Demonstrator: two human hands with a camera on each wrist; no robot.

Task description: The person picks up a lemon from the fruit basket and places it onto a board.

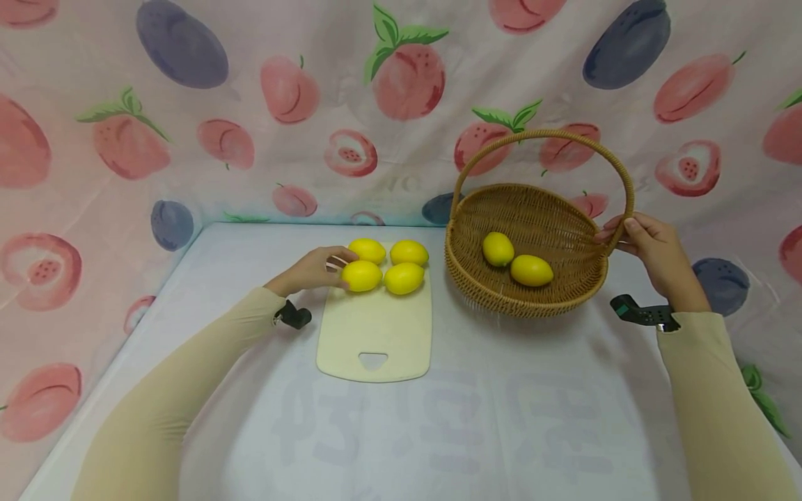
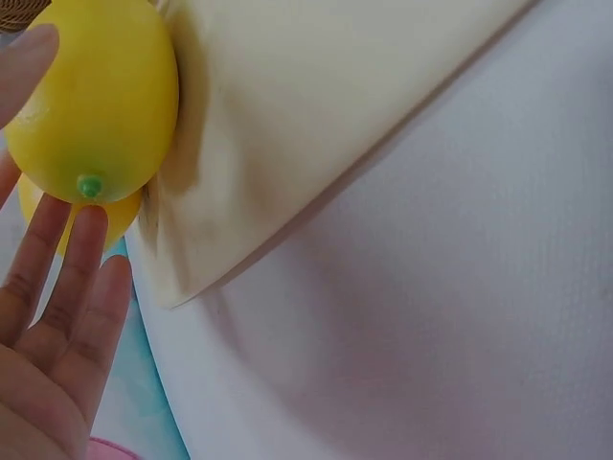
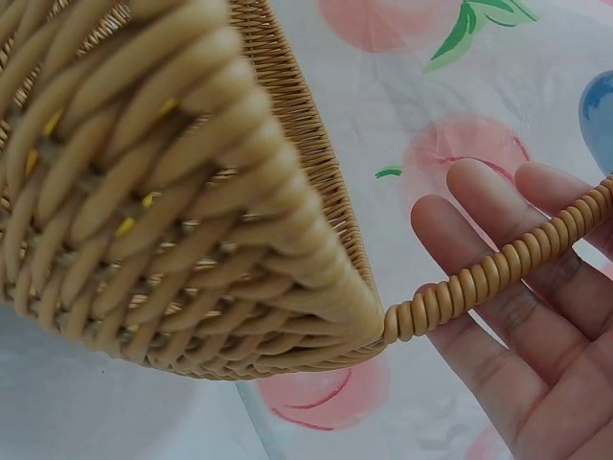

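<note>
In the head view, several yellow lemons lie together at the far end of a cream cutting board [image 1: 374, 327]. My left hand [image 1: 316, 270] is at the near-left lemon [image 1: 362, 276], its fingers beside it. In the left wrist view, the thumb overlaps this lemon [image 2: 96, 96], while loosely extended fingers [image 2: 72, 273] lie by its green tip. My right hand [image 1: 654, 247] holds the handle of a wicker basket [image 1: 526, 304] low on its right side; the right wrist view has the handle [image 3: 498, 273] crossing the fingers. Two lemons [image 1: 531, 271] lie in the basket, whose opening tilts towards me.
A white cloth [image 1: 489, 410] covers the table. Behind it hangs a fruit-printed curtain [image 1: 288, 160], close to the basket's back. The basket's tall arched handle [image 1: 545, 133] rises above its rim, right of the board. The board has a cut-out grip hole at its near end.
</note>
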